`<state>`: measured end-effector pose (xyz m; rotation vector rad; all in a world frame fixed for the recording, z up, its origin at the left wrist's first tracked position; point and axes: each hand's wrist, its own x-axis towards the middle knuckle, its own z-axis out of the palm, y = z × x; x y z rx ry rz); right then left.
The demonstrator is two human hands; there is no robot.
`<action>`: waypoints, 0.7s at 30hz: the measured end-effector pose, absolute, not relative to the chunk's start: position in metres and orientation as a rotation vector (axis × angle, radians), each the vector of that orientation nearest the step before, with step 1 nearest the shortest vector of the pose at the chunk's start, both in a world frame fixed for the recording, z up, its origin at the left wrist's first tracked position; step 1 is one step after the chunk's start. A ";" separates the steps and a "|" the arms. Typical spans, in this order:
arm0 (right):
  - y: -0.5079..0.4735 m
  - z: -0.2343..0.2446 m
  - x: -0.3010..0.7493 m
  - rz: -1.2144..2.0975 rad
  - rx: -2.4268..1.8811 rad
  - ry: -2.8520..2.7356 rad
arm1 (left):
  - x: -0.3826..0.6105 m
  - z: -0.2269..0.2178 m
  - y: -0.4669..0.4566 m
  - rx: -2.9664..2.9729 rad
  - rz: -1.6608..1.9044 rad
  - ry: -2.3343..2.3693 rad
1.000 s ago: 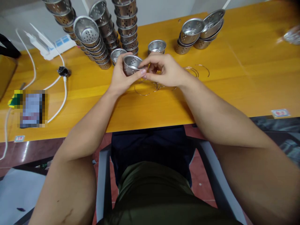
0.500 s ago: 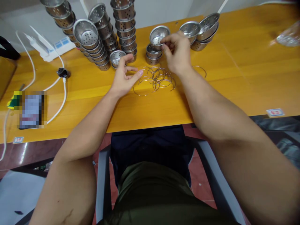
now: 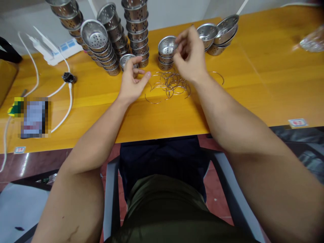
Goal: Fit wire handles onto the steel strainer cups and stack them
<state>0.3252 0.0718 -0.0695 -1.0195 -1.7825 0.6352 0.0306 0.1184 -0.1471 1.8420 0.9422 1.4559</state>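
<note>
A short stack of perforated metal cups (image 3: 167, 47) stands behind a tangled heap of thin curved wires (image 3: 174, 82). My right hand (image 3: 191, 55) is at the stack's right side, its thumb and forefinger parted near the top cup's rim. Nothing shows between those fingers. To the left, my left hand (image 3: 134, 81) hovers by the heap with its fingers loosely spread and holding nothing. Just behind it sits a low perforated cup (image 3: 126, 60), partly hidden by the fingers.
Tall leaning stacks of cups (image 3: 138, 35) rise at the back left. More cups (image 3: 224, 32) lie tilted at the back right. A white cable (image 3: 71, 104), a black plug (image 3: 69, 78) and a blurred-out phone (image 3: 34, 118) occupy the left side. Clear plastic (image 3: 314, 40) lies far right.
My right hand has set a perforated cup down onto the short stack and let go of it. My left hand has barely moved.
</note>
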 end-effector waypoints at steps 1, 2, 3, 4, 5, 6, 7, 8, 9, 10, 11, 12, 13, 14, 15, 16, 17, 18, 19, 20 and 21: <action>0.068 -0.069 0.320 0.578 -1.000 -1.774 | 0.028 -0.145 0.121 1.829 1.486 0.991; 0.065 -0.070 0.315 0.583 -0.994 -1.809 | 0.023 -0.142 0.123 1.829 1.508 1.037; 0.062 -0.072 0.310 0.614 -0.999 -1.854 | 0.018 -0.140 0.125 1.843 1.522 1.076; 0.061 -0.075 0.305 0.679 -1.010 -1.916 | 0.012 -0.138 0.127 1.869 1.522 1.106; 0.060 -0.079 0.302 0.725 -1.025 -1.952 | 0.005 -0.137 0.130 1.905 1.506 1.124; 0.062 -0.083 0.300 0.740 -1.040 -1.965 | -0.002 -0.136 0.132 1.947 1.475 1.132; 0.064 -0.087 0.299 0.738 -1.055 -1.964 | -0.010 -0.136 0.135 1.993 1.436 1.136; 0.067 -0.091 0.300 0.726 -1.071 -1.950 | -0.016 -0.136 0.137 2.036 1.401 1.139; 0.070 -0.095 0.302 0.710 -1.089 -1.928 | -0.022 -0.137 0.140 2.069 1.378 1.142; 0.074 -0.097 0.304 0.692 -1.112 -1.904 | -0.027 -0.139 0.143 2.091 1.368 1.148; 0.076 -0.098 0.307 0.671 -1.142 -1.884 | -0.030 -0.140 0.146 2.103 1.369 1.159; 0.078 -0.098 0.310 0.643 -1.182 -1.871 | -0.033 -0.141 0.148 2.112 1.364 1.173; 0.079 -0.097 0.312 0.608 -1.233 -1.866 | -0.036 -0.141 0.150 2.123 1.350 1.189; 0.079 -0.094 0.315 0.569 -1.290 -1.871 | -0.037 -0.141 0.151 2.136 1.326 1.206; 0.078 -0.091 0.316 0.529 -1.349 -1.885 | -0.039 -0.140 0.151 2.153 1.289 1.223; 0.076 -0.087 0.318 0.492 -1.406 -1.901 | -0.040 -0.138 0.151 2.171 1.247 1.237; 0.073 -0.084 0.319 0.461 -1.451 -1.920 | -0.040 -0.136 0.150 2.183 1.219 1.249; 0.070 -0.080 0.320 0.441 -1.482 -1.940 | -0.040 -0.134 0.149 2.186 1.212 1.258; 0.068 -0.078 0.320 0.430 -1.502 -1.956 | -0.040 -0.131 0.147 2.184 1.218 1.266; 0.066 -0.076 0.321 0.427 -1.515 -1.966 | -0.040 -0.128 0.145 2.176 1.236 1.274; 0.065 -0.074 0.321 0.428 -1.521 -1.970 | -0.039 -0.125 0.142 2.164 1.270 1.280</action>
